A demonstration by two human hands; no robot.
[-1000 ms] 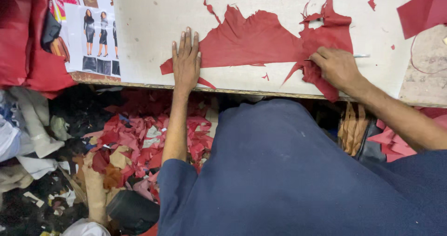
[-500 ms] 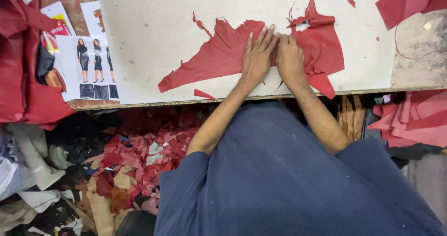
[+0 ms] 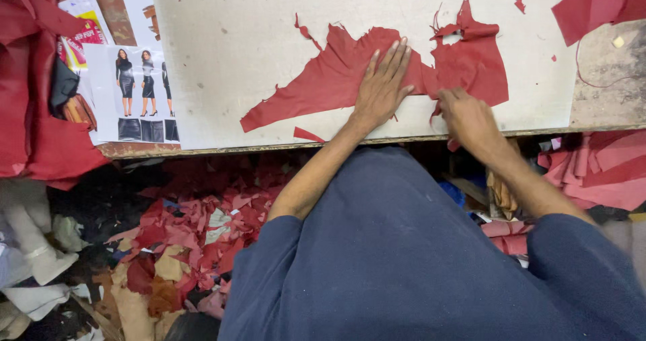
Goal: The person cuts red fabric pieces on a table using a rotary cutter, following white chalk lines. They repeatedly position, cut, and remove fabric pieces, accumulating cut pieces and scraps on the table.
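A ragged red leather piece [image 3: 323, 85] lies flat on the white cutting board [image 3: 235, 38]. My left hand [image 3: 383, 85] rests palm down on the middle of it, fingers spread and pointing away from me. My right hand [image 3: 468, 116] is just to the right, near the board's front edge. Its fingers are curled over the lower edge of the piece's right lobe [image 3: 478, 62]. A small red scrap [image 3: 307, 134] lies by the front edge of the board.
Printed sheets with pictures of skirts [image 3: 134, 92] lie left of the board, beside red material [image 3: 33, 112]. More red pieces [image 3: 599, 5] sit at the far right and below the table [image 3: 599, 169]. Red and tan scraps [image 3: 195, 233] cover the floor.
My right hand has slid away from my left hand, to the right and toward the board's front edge, and its fingers have curled. My left hand stays flat on the piece.
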